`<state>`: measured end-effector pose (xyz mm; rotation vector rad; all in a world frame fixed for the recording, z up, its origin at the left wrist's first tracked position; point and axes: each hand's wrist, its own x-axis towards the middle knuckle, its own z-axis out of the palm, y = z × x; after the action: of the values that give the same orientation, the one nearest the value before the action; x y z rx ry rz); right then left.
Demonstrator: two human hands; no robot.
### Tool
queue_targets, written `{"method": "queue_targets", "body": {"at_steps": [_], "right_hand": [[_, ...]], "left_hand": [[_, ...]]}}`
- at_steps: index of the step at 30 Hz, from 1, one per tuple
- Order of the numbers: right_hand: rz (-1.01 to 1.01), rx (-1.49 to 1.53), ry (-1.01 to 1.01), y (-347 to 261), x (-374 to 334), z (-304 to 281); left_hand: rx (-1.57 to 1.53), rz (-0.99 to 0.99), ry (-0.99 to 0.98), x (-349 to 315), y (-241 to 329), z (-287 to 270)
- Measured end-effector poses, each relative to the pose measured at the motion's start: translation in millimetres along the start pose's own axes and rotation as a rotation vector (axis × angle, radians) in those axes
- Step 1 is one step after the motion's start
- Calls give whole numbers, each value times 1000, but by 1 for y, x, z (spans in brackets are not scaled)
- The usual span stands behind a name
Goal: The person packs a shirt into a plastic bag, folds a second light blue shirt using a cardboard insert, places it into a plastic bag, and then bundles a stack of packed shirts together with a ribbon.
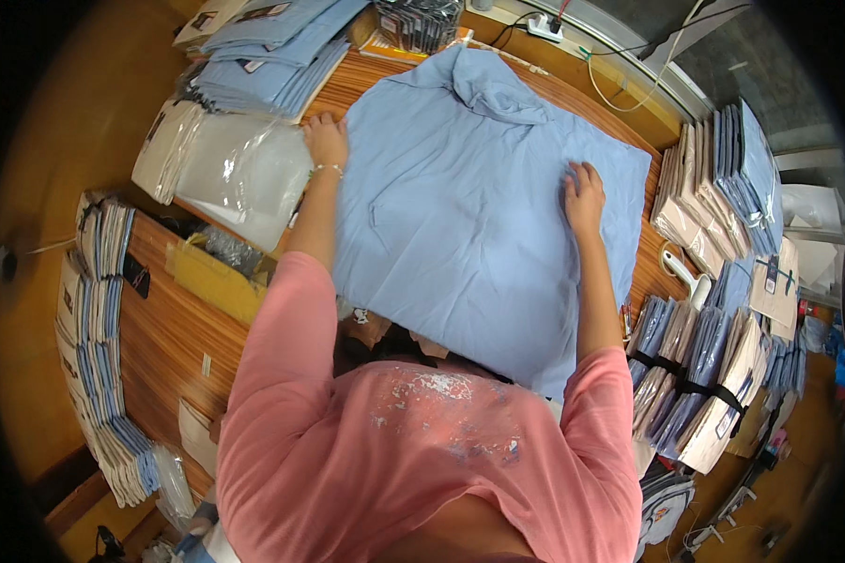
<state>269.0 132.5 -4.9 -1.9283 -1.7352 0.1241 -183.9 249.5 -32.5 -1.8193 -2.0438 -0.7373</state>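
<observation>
Shirt (460, 216), light blue, lies creased across the wood-grain table (374, 70), near edge apparently overhanging, so its weight could drag it nearward; the right hand (585, 197) rests on it, fingers loosely bent; the left hand (327, 141) (far-left edge) may be pinching, I cannot tell.

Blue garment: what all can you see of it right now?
The blue garment is plain light blue, thin-looking cloth, spread broadly over the wood-grain table. Its far end has a bunched, folded part that looks like a collar or hood. Soft creases cross the body, and its near edge runs aslant. The right hand lies on its right side; the left hand is at its left edge, contact there being unclear.
</observation>
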Motion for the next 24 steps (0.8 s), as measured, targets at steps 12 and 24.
{"method": "queue_targets", "body": {"at_steps": [12,24], "right_hand": [[224,-373,-3,72,26,8],[236,-490,-37,85,37,14]], "left_hand": [[-158,354,-101,117,53,88],[-214,327,-32,85,63,37]]}}
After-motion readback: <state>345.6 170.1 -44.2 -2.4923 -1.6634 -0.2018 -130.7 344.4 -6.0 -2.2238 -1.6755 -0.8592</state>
